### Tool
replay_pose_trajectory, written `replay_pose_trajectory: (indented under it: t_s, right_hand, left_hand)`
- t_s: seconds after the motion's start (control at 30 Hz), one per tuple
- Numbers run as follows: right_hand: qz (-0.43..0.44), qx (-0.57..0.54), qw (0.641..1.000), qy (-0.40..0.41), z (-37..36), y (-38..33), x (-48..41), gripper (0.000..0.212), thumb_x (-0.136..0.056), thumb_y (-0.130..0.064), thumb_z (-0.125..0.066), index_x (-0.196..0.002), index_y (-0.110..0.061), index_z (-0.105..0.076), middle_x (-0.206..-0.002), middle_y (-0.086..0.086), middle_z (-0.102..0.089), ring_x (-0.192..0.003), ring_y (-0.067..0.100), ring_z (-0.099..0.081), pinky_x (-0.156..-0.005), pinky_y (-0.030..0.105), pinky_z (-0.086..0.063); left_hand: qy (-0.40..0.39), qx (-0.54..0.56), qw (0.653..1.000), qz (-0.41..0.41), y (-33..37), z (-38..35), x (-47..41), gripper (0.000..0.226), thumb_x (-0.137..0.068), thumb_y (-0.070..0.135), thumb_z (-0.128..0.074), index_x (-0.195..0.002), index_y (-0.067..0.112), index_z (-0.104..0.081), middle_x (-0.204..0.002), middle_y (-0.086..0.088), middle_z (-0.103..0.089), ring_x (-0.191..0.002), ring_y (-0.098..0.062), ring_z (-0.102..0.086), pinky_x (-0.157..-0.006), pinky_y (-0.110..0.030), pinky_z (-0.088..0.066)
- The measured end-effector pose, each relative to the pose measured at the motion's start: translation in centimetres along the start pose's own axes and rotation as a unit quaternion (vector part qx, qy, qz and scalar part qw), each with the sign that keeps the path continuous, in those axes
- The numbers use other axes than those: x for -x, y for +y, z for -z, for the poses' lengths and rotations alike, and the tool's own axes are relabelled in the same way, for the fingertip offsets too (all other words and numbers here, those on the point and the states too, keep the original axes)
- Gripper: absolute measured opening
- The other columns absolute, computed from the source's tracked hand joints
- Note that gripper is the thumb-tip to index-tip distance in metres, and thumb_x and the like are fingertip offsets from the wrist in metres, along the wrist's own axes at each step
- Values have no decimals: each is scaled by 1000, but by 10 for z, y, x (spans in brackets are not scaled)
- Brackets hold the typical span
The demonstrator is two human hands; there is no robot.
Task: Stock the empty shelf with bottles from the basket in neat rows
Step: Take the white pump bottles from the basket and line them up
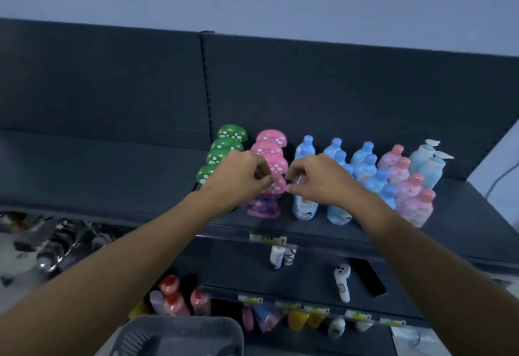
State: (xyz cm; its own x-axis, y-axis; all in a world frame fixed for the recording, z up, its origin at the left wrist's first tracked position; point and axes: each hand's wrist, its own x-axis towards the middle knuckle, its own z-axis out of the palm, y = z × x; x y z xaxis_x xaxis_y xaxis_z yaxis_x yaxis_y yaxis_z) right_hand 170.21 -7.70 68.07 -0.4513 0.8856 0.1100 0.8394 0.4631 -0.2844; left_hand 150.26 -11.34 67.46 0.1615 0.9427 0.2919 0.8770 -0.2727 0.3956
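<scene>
The dark shelf holds front-to-back rows of bottles. From left to right there are green mushroom-capped bottles, pink mushroom-capped bottles, blue bottles, pink-capped bottles and pale blue pump bottles. The front pink mushroom bottle stands upright near the shelf's front edge. My left hand curls its fingers onto the left side of that bottle's cap. My right hand pinches the cap's right edge. The grey basket sits at the bottom of the view, and its inside is mostly hidden.
The left half of the shelf is bare. Lower shelves carry small tubes, bottles and price tags, and a white device hangs there. Dark clutter lies on the floor at the left. A wall rises behind the shelving.
</scene>
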Motion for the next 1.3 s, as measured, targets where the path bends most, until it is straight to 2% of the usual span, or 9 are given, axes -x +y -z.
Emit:
replay_pose_trajectory:
  t_s: [0.1,0.33,0.53,0.67,0.77,0.87,1.03,1.2,1.3]
  right_hand:
    - [-8,-19,999,-40,-38,-40,13,17,-81,-31,-77,-97,-26,-72,-87,-8,-71,-84,10,-67,-78,35,-57]
    - [-32,-38,992,-118,-116,-79,24,24,-83,-29,-76,-106,-23,-72,-97,-8,-73,-90,10,-67,-85,37,-57]
    - [-74,-52,979,-184,-213,-85,41,30,-84,-28,-74,-113,-24,-69,-100,-7,-70,-96,15,-64,-86,39,-56]
    - [-104,-46,964,-240,-292,-83,67,27,-81,-28,-69,-109,-28,-68,-107,0,-71,-101,26,-66,-86,39,-56]
    - [-105,-31,953,-284,-351,-80,89,25,-83,-29,-67,-108,-25,-66,-110,5,-69,-104,32,-65,-82,38,-55]
    - [-108,-24,942,-317,-405,-77,110,27,-84,-24,-66,-111,-21,-64,-112,9,-66,-103,33,-64,-80,38,-53]
    - [-103,-6,941,-321,-474,-77,132,32,-90,-23,-65,-122,-17,-61,-126,8,-61,-108,31,-63,-85,38,-52]
    - [-90,62,937,-333,-509,-84,144,32,-92,-13,-60,-125,-11,-59,-124,12,-56,-103,32,-64,-74,39,-54]
    - [-76,88,935,-335,-518,-87,146,31,-93,-6,-55,-124,-8,-58,-120,15,-56,-99,32,-66,-73,38,-55]
  left_hand:
    - [-31,13,999,30,-41,3,45,15,-87,34,-76,-93,20,-79,-85,7,-76,-81,-10,-69,-74,-27,-55]
    - [-96,16,989,109,-118,-26,116,15,-87,36,-74,-96,24,-75,-87,9,-76,-89,-12,-71,-84,-32,-58]
    - [-180,30,969,166,-169,-94,167,17,-88,33,-70,-102,26,-75,-93,10,-76,-96,-16,-70,-88,-37,-57]
    - [-237,15,955,180,-199,-160,211,16,-88,32,-66,-100,21,-71,-96,0,-74,-96,-27,-68,-78,-35,-55]
    - [-292,6,938,188,-216,-212,248,27,-90,32,-65,-113,20,-66,-110,-8,-71,-103,-32,-67,-82,-44,-56]
    - [-334,-3,921,201,-227,-259,278,41,-93,36,-64,-133,25,-60,-130,-4,-63,-113,-30,-64,-92,-45,-54]
    - [-342,-26,915,213,-233,-317,310,46,-93,39,-65,-134,21,-55,-129,-6,-59,-110,-34,-64,-88,-44,-54]
    - [-331,-25,917,220,-228,-347,324,47,-91,37,-65,-133,18,-54,-126,-7,-55,-107,-34,-62,-80,-44,-52]
    - [-329,-25,919,215,-229,-356,328,45,-91,34,-65,-131,17,-56,-125,-7,-52,-105,-33,-61,-77,-42,-52]
